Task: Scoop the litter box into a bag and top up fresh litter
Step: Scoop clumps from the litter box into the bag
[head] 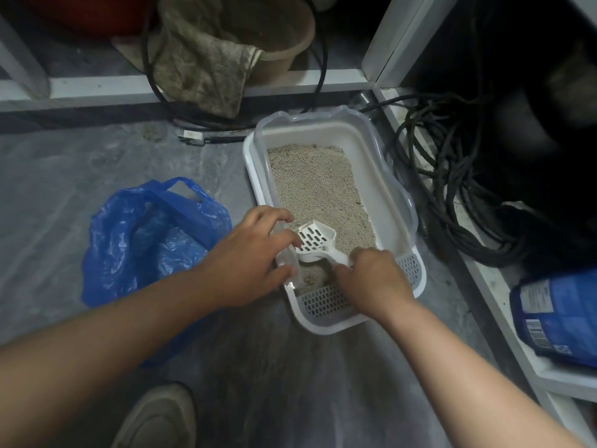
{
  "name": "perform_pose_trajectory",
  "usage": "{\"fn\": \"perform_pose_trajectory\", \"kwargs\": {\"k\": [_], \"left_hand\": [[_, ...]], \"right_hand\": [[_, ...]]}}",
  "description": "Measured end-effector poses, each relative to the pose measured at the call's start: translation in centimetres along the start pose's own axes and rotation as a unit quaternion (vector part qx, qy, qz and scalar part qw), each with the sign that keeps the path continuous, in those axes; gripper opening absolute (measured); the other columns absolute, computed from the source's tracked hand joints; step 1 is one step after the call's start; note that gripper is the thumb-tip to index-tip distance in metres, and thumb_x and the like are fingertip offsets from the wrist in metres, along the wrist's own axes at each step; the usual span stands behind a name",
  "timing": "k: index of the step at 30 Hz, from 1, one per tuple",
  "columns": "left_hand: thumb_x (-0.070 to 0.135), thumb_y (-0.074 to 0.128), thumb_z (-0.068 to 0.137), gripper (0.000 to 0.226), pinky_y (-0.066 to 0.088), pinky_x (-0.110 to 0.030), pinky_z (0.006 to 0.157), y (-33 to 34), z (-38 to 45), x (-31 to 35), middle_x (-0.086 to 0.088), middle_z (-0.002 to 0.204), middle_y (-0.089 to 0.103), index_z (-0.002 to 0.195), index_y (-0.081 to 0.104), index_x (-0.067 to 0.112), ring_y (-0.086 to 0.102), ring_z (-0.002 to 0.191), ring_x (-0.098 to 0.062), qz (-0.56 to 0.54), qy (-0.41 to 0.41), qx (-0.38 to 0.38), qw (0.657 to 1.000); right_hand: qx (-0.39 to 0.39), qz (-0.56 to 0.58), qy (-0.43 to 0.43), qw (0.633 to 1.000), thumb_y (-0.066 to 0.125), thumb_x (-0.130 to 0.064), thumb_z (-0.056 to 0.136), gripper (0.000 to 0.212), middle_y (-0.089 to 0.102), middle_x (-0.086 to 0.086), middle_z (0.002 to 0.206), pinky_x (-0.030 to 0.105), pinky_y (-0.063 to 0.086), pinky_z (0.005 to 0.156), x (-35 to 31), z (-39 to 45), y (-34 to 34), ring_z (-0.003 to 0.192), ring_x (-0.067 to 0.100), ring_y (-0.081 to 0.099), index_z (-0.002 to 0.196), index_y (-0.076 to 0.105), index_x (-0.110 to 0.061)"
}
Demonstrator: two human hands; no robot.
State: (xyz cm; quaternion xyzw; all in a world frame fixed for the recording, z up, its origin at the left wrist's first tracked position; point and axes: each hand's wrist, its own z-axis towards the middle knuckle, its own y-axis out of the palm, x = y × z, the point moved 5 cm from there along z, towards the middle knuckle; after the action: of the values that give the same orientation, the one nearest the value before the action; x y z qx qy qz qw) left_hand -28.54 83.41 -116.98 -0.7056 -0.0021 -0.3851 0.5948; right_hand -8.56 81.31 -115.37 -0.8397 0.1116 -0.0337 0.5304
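Note:
A white litter box (381, 176) with a clear rim stands on the grey floor, partly filled with beige litter (318, 185). My left hand (248, 257) grips the box's near left rim. My right hand (371, 279) holds the handle of a white slotted scoop (315, 240), whose head is lifted over the near end of the litter and looks empty. A darker clump (310, 279) lies in the litter below the scoop. An open blue plastic bag (151, 240) sits on the floor to the left of the box.
A blue litter bag (562, 315) lies on a low white shelf at the right. Black cables (452, 189) coil beside the box. A dirty cloth (206, 66) hangs from a tub behind. My shoe (158, 415) is at the bottom.

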Motion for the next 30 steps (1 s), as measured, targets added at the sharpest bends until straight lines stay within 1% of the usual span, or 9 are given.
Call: {"fn": "perform_pose_trajectory", "kwargs": {"k": [4,7,9,11,15,21,24,26,30], "left_hand": [[0.045,0.057,0.097,0.036,0.037,-0.057,0.114,0.3,0.1,-0.4,0.006,0.159,0.033,0.132,0.059,0.037,0.017,0.150,-0.019,-0.021,-0.007,0.011,1.000],[0.050,0.051,0.099,0.051,0.025,-0.059,0.120,0.6,0.4,-0.8,0.007,0.168,0.017,0.149,0.043,0.040,-0.002,0.157,-0.017,-0.022,-0.024,-0.002,0.999],[0.054,0.048,0.100,0.057,0.022,-0.058,0.122,0.7,0.7,-1.0,0.006,0.170,0.013,0.153,0.036,0.039,-0.007,0.157,-0.015,-0.023,-0.034,-0.007,0.999],[0.057,0.046,0.099,0.057,0.021,-0.056,0.123,0.8,0.9,-1.1,0.005,0.170,0.011,0.152,0.037,0.039,-0.006,0.157,-0.016,-0.024,-0.041,-0.013,0.999],[0.055,0.051,0.097,0.050,0.030,-0.059,0.119,1.2,1.1,-1.2,0.003,0.170,0.013,0.143,0.046,0.036,0.002,0.158,-0.017,-0.058,-0.048,-0.007,0.997],[0.046,0.053,0.100,0.043,0.027,-0.054,0.121,1.7,0.4,-1.0,0.005,0.171,0.008,0.140,0.048,0.031,0.001,0.158,-0.016,-0.089,-0.054,0.011,0.994],[0.047,0.050,0.101,0.042,0.032,-0.056,0.119,1.8,0.3,-1.1,0.007,0.171,0.003,0.141,0.045,0.032,0.007,0.158,-0.018,-0.091,-0.056,0.005,0.994],[0.048,0.049,0.101,0.042,0.033,-0.056,0.118,1.9,0.3,-1.1,0.008,0.171,0.001,0.141,0.044,0.034,0.008,0.157,-0.019,-0.089,-0.059,-0.001,0.994],[0.047,0.049,0.101,0.042,0.033,-0.055,0.118,2.0,0.3,-1.1,0.008,0.171,0.000,0.141,0.043,0.034,0.009,0.157,-0.019,-0.090,-0.058,-0.001,0.994]], "right_hand": [[-0.035,-0.022,0.008,0.999,0.060,-0.042,0.081,0.032,0.064,0.008,0.086,0.030,0.051,0.066,0.3,1.1,-4.7,0.081,0.030,0.065,0.093,0.067,-0.014],[-0.028,-0.084,0.005,0.996,0.066,-0.029,0.077,0.023,0.065,0.004,0.084,0.031,0.057,0.066,0.3,1.9,-7.6,0.075,0.025,0.065,0.096,0.069,-0.018],[-0.019,-0.115,0.010,0.993,0.068,-0.020,0.079,0.022,0.065,0.003,0.086,0.032,0.058,0.065,0.3,2.4,-8.6,0.073,0.023,0.066,0.101,0.069,-0.019],[-0.011,-0.155,0.014,0.988,0.066,-0.014,0.078,0.027,0.064,0.005,0.092,0.034,0.058,0.067,0.2,2.8,-9.4,0.075,0.026,0.065,0.104,0.068,-0.018],[-0.021,-0.198,0.014,0.980,0.062,-0.007,0.076,0.039,0.062,0.007,0.103,0.035,0.057,0.070,0.0,3.1,-9.8,0.082,0.030,0.064,0.113,0.065,-0.020],[-0.036,-0.274,-0.029,0.961,0.058,-0.007,0.086,0.045,0.057,0.006,0.116,0.035,0.049,0.073,-1.5,2.3,-9.6,0.090,0.029,0.056,0.128,0.056,-0.021],[-0.056,-0.282,-0.047,0.957,0.054,-0.005,0.087,0.029,0.048,0.004,0.097,0.036,0.047,0.068,-2.5,2.1,-8.6,0.083,0.029,0.050,0.113,0.054,-0.016],[-0.082,-0.264,-0.044,0.960,0.055,-0.005,0.084,0.022,0.045,0.002,0.087,0.035,0.048,0.065,-2.8,2.3,-8.2,0.080,0.028,0.054,0.103,0.048,-0.016],[-0.107,-0.210,-0.021,0.972,0.063,-0.010,0.084,0.018,0.057,0.006,0.090,0.031,0.051,0.057,-3.9,2.9,-8.4,0.075,0.024,0.063,0.096,0.049,-0.010]]}}
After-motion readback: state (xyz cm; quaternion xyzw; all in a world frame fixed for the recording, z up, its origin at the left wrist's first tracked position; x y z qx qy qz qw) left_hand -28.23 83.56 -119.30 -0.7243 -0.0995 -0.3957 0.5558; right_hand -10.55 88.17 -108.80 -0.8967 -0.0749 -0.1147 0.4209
